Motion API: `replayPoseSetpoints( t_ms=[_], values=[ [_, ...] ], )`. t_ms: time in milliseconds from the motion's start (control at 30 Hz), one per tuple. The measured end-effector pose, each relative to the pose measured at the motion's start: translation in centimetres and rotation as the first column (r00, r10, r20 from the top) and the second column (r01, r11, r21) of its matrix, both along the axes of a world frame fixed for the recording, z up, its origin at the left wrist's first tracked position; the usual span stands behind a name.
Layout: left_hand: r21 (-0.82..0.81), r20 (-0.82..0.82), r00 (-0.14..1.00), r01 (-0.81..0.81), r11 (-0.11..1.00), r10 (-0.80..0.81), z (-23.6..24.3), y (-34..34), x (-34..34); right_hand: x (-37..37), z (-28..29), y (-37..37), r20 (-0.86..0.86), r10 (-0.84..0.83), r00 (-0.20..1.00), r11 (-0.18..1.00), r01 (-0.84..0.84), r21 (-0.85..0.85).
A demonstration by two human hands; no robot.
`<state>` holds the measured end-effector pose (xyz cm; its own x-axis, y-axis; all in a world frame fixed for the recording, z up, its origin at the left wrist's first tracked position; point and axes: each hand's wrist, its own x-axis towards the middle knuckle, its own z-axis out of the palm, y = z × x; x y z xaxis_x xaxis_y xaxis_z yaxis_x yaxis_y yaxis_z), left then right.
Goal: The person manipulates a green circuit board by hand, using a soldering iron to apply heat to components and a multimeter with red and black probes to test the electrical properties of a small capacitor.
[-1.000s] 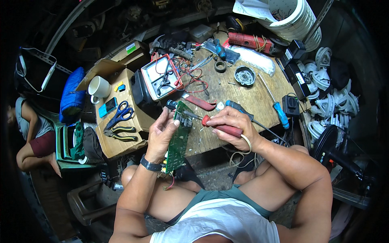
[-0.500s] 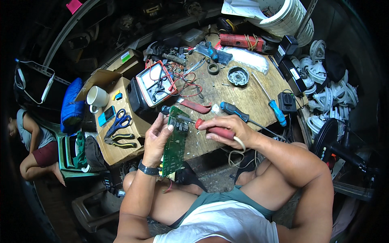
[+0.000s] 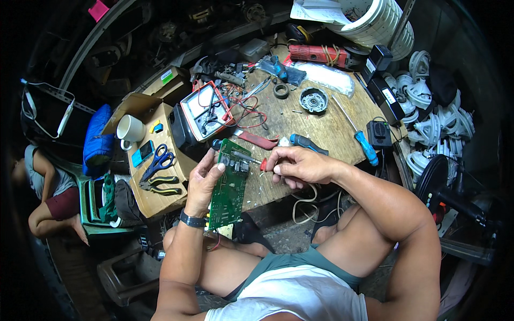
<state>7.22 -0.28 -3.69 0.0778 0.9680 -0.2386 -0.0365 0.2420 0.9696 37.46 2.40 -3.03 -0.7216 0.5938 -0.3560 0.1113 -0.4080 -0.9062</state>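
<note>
Gripping the left edge of a long green circuit board (image 3: 228, 190) near the centre of the head view is the left hand (image 3: 203, 182). Just to the right, the right hand (image 3: 302, 164) curls around a red-handled soldering iron (image 3: 263, 165), its metal shaft (image 3: 244, 157) pointing at the board's dark upper components (image 3: 242, 167).

Beat-up wood bench (image 3: 340, 136), pretty cluttered: red grinder (image 3: 318, 55) up back, dark ring (image 3: 281, 97), round metal part (image 3: 313, 101), some blue screwdrivers (image 3: 365, 147), tangled wires (image 3: 252, 112).
</note>
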Motion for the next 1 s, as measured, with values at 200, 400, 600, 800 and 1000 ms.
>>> replayPoseSetpoints(
  t_ms=[200, 400, 600, 800, 1000],
  values=[
    [0.007, -0.017, 1.0, 0.007, 1.0, -0.007, 0.0, -0.1, 0.2, -0.5, 0.5, -0.7, 0.138, -0.216, 0.967, 0.84, 0.112, 0.53],
    [-0.026, 0.003, 1.0, -0.007, 1.0, 0.007, 0.0, -0.3, 0.3, -0.2, 0.2, -1.1, 0.147, -0.247, 0.958, 0.775, 0.104, 0.624],
    [-0.038, 0.034, 0.999, -0.019, 0.999, 0.021, -0.4, -0.3, 0.2, -0.1, 0.4, -1.0, 0.182, -0.307, 0.934, 0.728, 0.107, 0.677],
    [-0.024, 0.038, 0.999, -0.008, 1.0, 0.009, -0.3, -0.4, 0.5, 0.1, 0.8, -1.0, 0.097, -0.315, 0.944, 0.674, 0.15, 0.724],
    [-0.022, 0.037, 0.999, -0.002, 1.0, 0.002, -0.2, -0.5, 0.8, 0.5, 1.0, -0.8, 0.141, -0.344, 0.928, 0.554, 0.08, 0.829]
  ],
)
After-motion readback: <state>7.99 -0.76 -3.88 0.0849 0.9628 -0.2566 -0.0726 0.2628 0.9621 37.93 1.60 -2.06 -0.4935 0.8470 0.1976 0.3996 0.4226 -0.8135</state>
